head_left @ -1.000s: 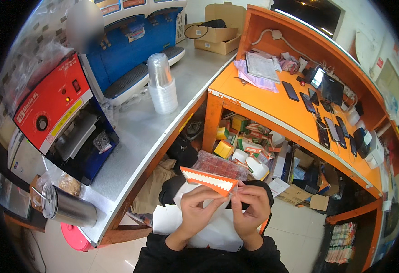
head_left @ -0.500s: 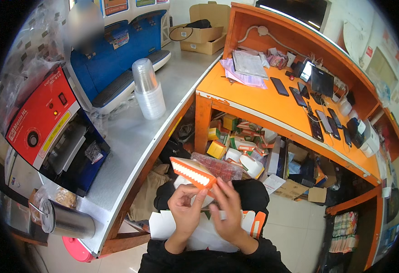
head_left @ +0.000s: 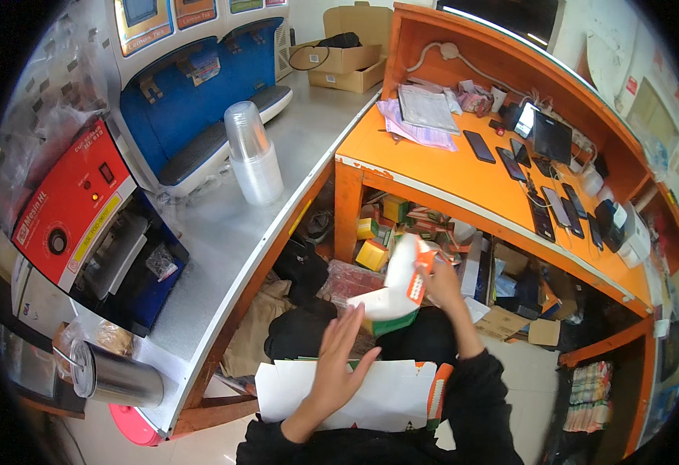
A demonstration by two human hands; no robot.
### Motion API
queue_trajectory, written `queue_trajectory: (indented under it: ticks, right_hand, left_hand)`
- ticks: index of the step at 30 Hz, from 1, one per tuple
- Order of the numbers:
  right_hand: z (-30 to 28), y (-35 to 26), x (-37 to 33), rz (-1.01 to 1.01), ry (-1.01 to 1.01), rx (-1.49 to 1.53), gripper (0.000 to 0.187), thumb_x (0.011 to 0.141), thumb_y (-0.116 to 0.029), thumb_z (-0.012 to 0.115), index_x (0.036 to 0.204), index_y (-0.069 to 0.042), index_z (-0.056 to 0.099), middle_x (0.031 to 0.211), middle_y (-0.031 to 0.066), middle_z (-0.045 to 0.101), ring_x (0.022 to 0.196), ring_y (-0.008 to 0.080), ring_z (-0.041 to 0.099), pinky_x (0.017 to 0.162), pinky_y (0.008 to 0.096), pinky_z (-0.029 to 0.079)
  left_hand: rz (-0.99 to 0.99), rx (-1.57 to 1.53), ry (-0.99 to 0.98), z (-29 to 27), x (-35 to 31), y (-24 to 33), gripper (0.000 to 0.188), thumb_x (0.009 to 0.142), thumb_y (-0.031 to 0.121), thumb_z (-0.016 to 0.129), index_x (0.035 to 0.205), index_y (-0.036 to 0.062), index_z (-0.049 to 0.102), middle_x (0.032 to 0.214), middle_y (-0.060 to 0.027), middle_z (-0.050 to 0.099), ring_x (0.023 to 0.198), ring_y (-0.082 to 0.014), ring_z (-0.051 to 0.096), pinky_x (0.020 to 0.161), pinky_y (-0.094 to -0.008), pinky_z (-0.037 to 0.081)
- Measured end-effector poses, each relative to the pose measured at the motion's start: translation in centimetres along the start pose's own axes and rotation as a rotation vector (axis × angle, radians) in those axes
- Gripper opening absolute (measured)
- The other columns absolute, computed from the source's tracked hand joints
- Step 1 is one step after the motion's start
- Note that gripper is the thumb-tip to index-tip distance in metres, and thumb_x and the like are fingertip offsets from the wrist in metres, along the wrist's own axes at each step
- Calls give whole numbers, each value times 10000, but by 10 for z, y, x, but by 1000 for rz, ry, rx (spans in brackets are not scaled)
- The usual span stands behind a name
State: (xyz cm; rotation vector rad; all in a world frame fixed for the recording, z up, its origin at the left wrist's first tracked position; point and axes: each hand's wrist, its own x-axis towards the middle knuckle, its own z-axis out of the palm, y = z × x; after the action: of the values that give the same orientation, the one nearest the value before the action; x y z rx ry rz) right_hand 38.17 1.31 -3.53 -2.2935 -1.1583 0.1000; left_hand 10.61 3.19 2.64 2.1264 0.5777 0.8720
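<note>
My right hand [head_left: 441, 283] grips a partly folded food carton [head_left: 392, 291], white inside with orange and green outer faces, held out beyond my knees. The carton is slightly blurred and tilted. My left hand [head_left: 338, 370] is open, its fingers together and stretched out and its thumb apart; the fingertips are close to the carton's lower left corner, and I cannot tell if they touch. Across my lap lie flat white carton sheets [head_left: 386, 387] with an orange patterned edge at the right.
Several folded cartons [head_left: 372, 254] lie under the orange desk [head_left: 424, 167], beside a clear-wrapped reddish package [head_left: 348, 280]. Phones [head_left: 510, 164] rest on the desk. On the metal counter [head_left: 215, 240] at left stand stacked plastic cups [head_left: 254, 167], a red sealing machine [head_left: 72, 209] and a steel tumbler [head_left: 122, 376].
My right hand has carried the carton forward and to the right, and it is now more opened out. My left hand has let go of it and straightened its fingers.
</note>
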Motion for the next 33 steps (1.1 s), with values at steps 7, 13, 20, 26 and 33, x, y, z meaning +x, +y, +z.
queue_trajectory:
  ticks: [7,13,20,26,33]
  right_hand:
    - [57,204,77,659,69,427,310,891,-338,491,924,-43,582,713,133,627,478,214,610,411,293,471]
    - [47,192,81,601,337,966,846,807,-459,610,1390,-31,171,1176,182,492,1014,272,540,846,416,453]
    - [-18,6,-18,-191,-457,625,378,883,-212,552,1222,-52,501,1150,87,566,1034,195,532,893,320,413]
    - [-46,-109,-116,-614,-723,503,467,784,-212,680,1198,-72,518,1158,140,547,1055,277,532,886,363,419]
    - [-20,-111,-137,-480,-504,694,209,742,-73,714,924,-27,621,836,93,644,721,199,635,614,269,490]
  left_hand:
    - [-276,401,154,-61,-63,-42,547,778,157,646,1269,15,450,1269,-180,474,1240,-357,363,1019,-425,283]
    - [-441,223,236,-60,-103,-47,468,815,105,607,1240,-18,454,1240,-221,479,1176,-341,437,993,-393,321]
    - [-292,12,257,-42,-98,-31,284,814,-38,577,1097,-33,565,987,-149,652,923,-238,634,804,-301,477]
    - [-323,-211,394,-17,-87,-35,306,752,-33,681,1039,-39,575,926,-138,669,877,-189,654,772,-267,497]
    - [-325,-410,426,-22,-90,-31,358,721,-52,710,1031,-26,533,914,-134,652,844,-193,654,738,-254,503]
